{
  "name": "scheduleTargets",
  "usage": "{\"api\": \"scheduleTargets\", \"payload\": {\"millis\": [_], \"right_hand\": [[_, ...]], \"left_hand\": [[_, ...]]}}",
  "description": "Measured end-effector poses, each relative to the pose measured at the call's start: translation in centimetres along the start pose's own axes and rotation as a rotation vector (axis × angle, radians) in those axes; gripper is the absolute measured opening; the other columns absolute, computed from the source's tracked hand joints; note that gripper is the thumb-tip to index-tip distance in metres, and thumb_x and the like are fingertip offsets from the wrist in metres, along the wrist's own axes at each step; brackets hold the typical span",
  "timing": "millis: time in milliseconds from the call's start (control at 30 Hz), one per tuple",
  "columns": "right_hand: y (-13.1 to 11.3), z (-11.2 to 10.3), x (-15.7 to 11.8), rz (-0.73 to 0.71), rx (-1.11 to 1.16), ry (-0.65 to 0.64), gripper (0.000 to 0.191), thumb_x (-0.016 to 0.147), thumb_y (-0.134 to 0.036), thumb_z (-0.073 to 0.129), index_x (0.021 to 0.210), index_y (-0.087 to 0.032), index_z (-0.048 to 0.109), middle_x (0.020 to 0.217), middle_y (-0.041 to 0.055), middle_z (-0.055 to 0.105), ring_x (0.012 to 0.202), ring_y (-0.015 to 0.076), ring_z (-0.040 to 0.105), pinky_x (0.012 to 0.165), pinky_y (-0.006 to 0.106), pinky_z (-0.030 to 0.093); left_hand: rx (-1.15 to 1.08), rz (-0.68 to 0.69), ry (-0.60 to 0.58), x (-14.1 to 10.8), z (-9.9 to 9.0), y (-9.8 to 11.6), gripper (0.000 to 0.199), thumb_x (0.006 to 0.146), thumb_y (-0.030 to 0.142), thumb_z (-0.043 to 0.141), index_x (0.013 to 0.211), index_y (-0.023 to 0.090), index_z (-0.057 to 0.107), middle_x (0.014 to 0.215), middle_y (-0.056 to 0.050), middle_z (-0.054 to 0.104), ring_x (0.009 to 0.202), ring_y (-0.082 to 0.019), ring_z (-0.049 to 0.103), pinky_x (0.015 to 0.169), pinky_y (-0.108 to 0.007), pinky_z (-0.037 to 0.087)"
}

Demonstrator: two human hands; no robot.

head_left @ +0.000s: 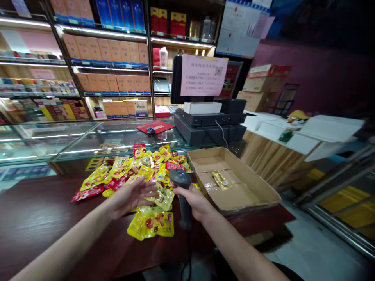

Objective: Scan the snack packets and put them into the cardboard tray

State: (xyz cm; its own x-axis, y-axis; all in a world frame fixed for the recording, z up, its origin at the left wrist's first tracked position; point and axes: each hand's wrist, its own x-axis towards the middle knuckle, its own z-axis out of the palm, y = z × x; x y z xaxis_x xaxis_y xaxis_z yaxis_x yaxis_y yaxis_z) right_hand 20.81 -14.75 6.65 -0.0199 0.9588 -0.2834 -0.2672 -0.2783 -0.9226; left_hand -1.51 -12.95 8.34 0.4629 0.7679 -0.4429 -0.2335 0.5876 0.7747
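My left hand (131, 197) hovers open, fingers spread, just over a heap of yellow and red foil snack packets (131, 171) on the dark wooden counter (38, 222). My right hand (195, 203) grips a grey handheld barcode scanner (181, 191), its head tilted up and near the heap's edge. One yellow packet (150, 226) lies apart, close to the counter's near side. A shallow cardboard box (231, 183) stands to the right, holding a single gold packet (222, 180). A cable runs down from the scanner's handle.
Behind the heap stands a glass display case (79, 144) with a red mat (155, 127) and a computer mouse on it. A black till (209, 125) bears a pink notice. Shelves of boxed goods (105, 58) fill the back wall. A wood-panelled counter (272, 160) is at right.
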Motion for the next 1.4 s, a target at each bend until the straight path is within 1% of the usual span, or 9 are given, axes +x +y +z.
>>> {"api": "scheduleTargets", "payload": {"millis": [100, 233, 367, 567, 733, 833, 933, 1133, 1400], "right_hand": [[2.4, 0.2, 0.8, -0.02, -0.006, 0.029, 0.022, 0.055, -0.019, 0.072, 0.076, -0.015, 0.069, 0.073, -0.0008, 0.067, 0.072, 0.0126, 0.058, 0.069, 0.023, 0.042], [4.0, 0.2, 1.7, -0.011, 0.038, 0.085, 0.024, 0.055, -0.02, 0.073, 0.078, -0.015, 0.068, 0.074, -0.001, 0.067, 0.069, 0.0121, 0.059, 0.068, 0.023, 0.045], [4.1, 0.0, 1.5, 0.066, 0.081, 0.088, 0.022, 0.054, -0.019, 0.072, 0.075, -0.015, 0.066, 0.071, 0.0005, 0.067, 0.06, 0.012, 0.058, 0.058, 0.024, 0.046], [4.9, 0.4, -1.0, 0.11, 0.204, -0.089, 0.021, 0.057, -0.023, 0.073, 0.074, -0.015, 0.065, 0.075, 0.0052, 0.07, 0.064, 0.0141, 0.061, 0.058, 0.025, 0.047], [5.4, 1.7, -2.4, 0.008, 0.112, -0.003, 0.025, 0.054, -0.024, 0.075, 0.076, -0.014, 0.069, 0.077, 0.0041, 0.07, 0.067, 0.0138, 0.061, 0.065, 0.025, 0.047], [4.9, 1.8, -3.0, -0.053, 0.076, 0.007, 0.028, 0.056, -0.027, 0.075, 0.08, -0.014, 0.07, 0.079, 0.0047, 0.07, 0.073, 0.0161, 0.062, 0.067, 0.026, 0.048], [4.2, 1.5, -3.8, -0.113, 0.06, 0.0, 0.032, 0.056, -0.032, 0.076, 0.082, -0.014, 0.069, 0.085, 0.0063, 0.07, 0.075, 0.0178, 0.063, 0.063, 0.027, 0.05], [3.9, 1.5, -5.0, -0.023, -0.056, -0.075, 0.024, 0.063, -0.036, 0.069, 0.067, -0.014, 0.06, 0.047, -0.0027, 0.055, 0.04, 0.0091, 0.047, 0.041, 0.021, 0.04], [4.8, 2.1, -4.3, -0.048, -0.14, -0.082, 0.021, 0.065, -0.034, 0.064, 0.062, -0.017, 0.052, 0.043, -0.0066, 0.046, 0.036, 0.0067, 0.039, 0.038, 0.02, 0.034]], "left_hand": [[-0.007, -0.032, 0.038, -1.2, -1.1, -3.6, 0.042, 0.084, 0.044, 0.054, 0.112, 0.012, 0.06, 0.121, -0.018, 0.061, 0.108, -0.028, 0.06, 0.09, -0.038, 0.049], [-0.097, 0.013, 0.153, -0.9, -0.8, -6.5, 0.038, 0.087, 0.034, 0.053, 0.116, 0.011, 0.056, 0.119, -0.019, 0.061, 0.106, -0.027, 0.061, 0.093, -0.039, 0.047], [-0.145, 0.088, 0.155, -0.2, 0.1, -7.1, 0.034, 0.088, 0.03, 0.052, 0.115, 0.009, 0.054, 0.112, -0.02, 0.064, 0.102, -0.026, 0.064, 0.094, -0.038, 0.047], [-0.123, 0.126, 0.024, 0.9, 1.2, -7.2, 0.029, 0.082, 0.031, 0.063, 0.101, 0.01, 0.059, 0.108, -0.018, 0.067, 0.092, -0.024, 0.067, 0.083, -0.033, 0.054], [-0.046, 0.21, 0.025, 2.5, 1.5, -7.9, 0.03, 0.07, 0.026, 0.075, 0.089, 0.016, 0.055, 0.099, -0.012, 0.069, 0.079, -0.021, 0.069, 0.063, -0.028, 0.057], [-0.072, 0.245, 0.044, 2.9, 1.6, -7.4, 0.033, 0.067, 0.02, 0.078, 0.089, 0.017, 0.054, 0.089, -0.007, 0.07, 0.078, -0.018, 0.069, 0.067, -0.025, 0.056], [-0.094, 0.244, 0.112, 3.1, 1.6, -5.8, 0.032, 0.065, 0.012, 0.077, 0.089, 0.018, 0.056, 0.074, -0.001, 0.068, 0.064, -0.013, 0.067, 0.057, -0.019, 0.054], [-0.072, 0.303, 0.165, 5.7, 0.0, -1.7, 0.029, 0.064, 0.008, 0.076, 0.085, 0.015, 0.058, 0.075, -0.001, 0.066, 0.057, -0.008, 0.061, 0.049, -0.016, 0.048], [0.073, 0.316, 0.19, 7.6, -0.7, -0.6, 0.03, 0.056, 0.015, 0.083, 0.076, 0.016, 0.059, 0.069, 0.002, 0.063, 0.054, -0.006, 0.058, 0.042, -0.013, 0.039]]}}
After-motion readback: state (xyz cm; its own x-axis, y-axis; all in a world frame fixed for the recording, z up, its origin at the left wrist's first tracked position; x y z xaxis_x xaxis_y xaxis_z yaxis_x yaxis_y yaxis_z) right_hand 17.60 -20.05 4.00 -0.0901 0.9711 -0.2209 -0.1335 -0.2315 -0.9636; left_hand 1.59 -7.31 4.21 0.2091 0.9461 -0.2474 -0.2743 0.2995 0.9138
